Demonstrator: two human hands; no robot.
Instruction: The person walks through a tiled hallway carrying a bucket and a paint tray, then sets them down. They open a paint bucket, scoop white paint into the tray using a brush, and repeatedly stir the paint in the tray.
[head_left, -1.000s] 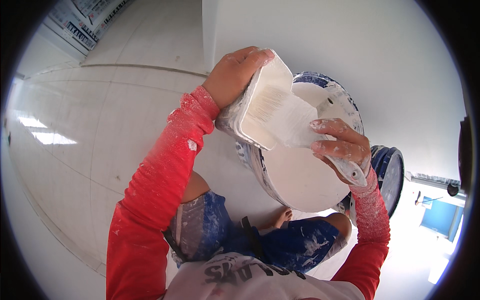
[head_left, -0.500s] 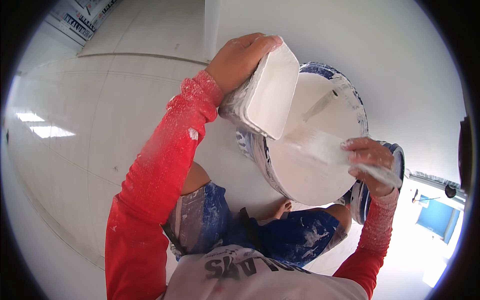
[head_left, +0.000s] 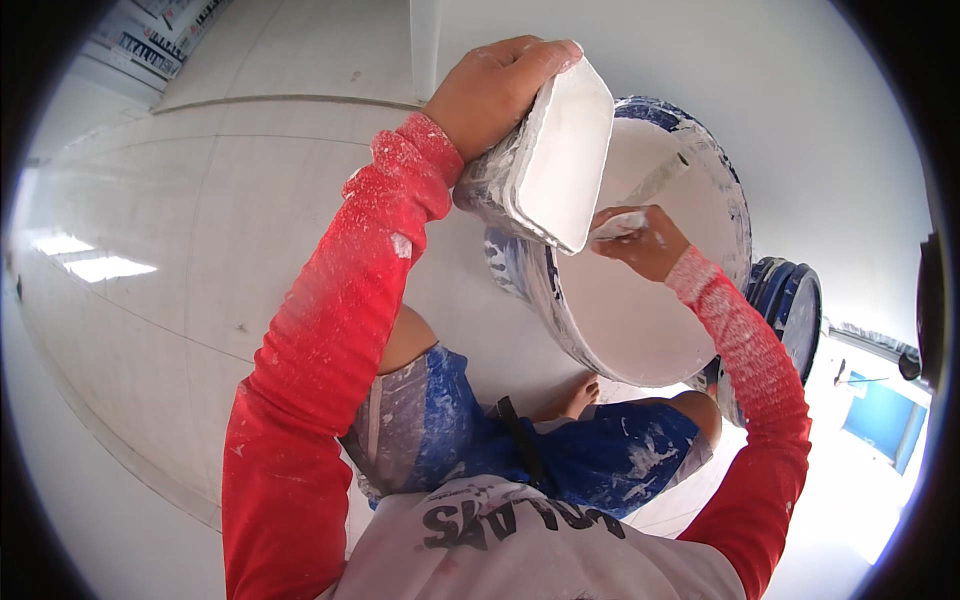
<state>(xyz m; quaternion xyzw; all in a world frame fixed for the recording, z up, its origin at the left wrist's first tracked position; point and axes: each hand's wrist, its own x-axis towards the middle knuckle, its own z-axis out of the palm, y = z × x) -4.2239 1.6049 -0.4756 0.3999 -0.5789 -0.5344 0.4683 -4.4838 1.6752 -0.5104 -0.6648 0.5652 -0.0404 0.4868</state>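
Observation:
My left hand [head_left: 500, 95] grips the far upper edge of a rectangular, paste-smeared tub [head_left: 565, 150], tilted with its white inside facing right. The tub overhangs the left rim of a big round bucket [head_left: 518, 265] containing smooth white compound [head_left: 640, 315]. My right hand [head_left: 655, 245] is over the bucket, beside the tub's lower right edge. Its fingers close round the white-coated handle of a putty knife [head_left: 622, 226]; the blade is hidden from view. A second coated tool handle [head_left: 660, 178], with a dark hole at its end, lies in the bucket near its far right side.
Stacked blue lids or buckets [head_left: 790, 315] stand right of the big bucket, near the white wall [head_left: 800, 140]. My bent knees [head_left: 400, 340] and bare foot [head_left: 580, 395] are close in front. Pale floor tiles [head_left: 190, 220] extend left. Printed packaging [head_left: 150, 45] sits far left.
My right hand has swung left with the putty knife, from the bucket's right rim to the tub's edge. The tub has shifted slightly up and right in view.

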